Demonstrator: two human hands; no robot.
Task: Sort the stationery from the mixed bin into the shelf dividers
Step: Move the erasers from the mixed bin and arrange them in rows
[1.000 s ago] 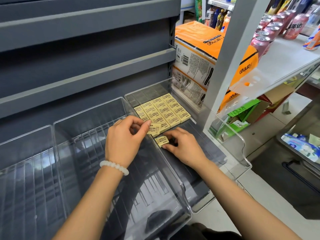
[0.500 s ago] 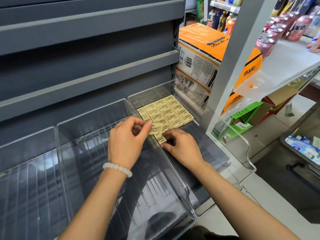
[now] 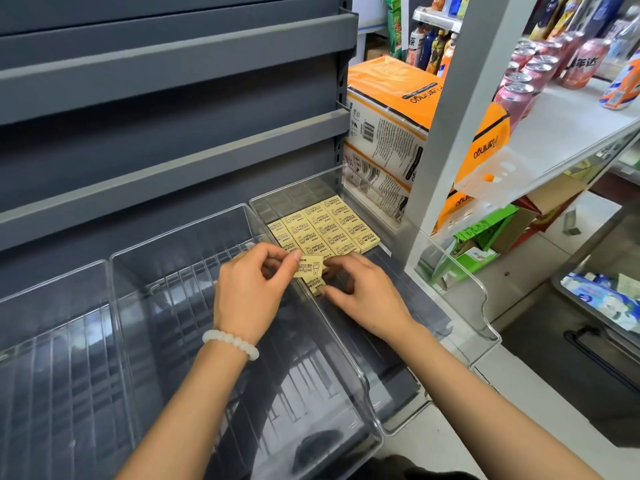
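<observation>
Clear plastic shelf divider bin (image 3: 460,275), rightmost of three: rows of small pale-yellow rectangular erasers (image 3: 323,226) lie flat at its back. The left hand (image 3: 252,292) pinches one printed pale-yellow eraser (image 3: 309,266) between thumb and fingers over the bin's left wall. The right hand (image 3: 363,292), fingers curled, pinches another pale-yellow eraser (image 3: 315,285) near the bin floor. The clear middle bin (image 3: 166,258) and clear left bin (image 3: 52,282) show only ribbed floors.

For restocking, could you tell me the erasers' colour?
Pale yellow erasers with dark print, clearest in head view.
</observation>
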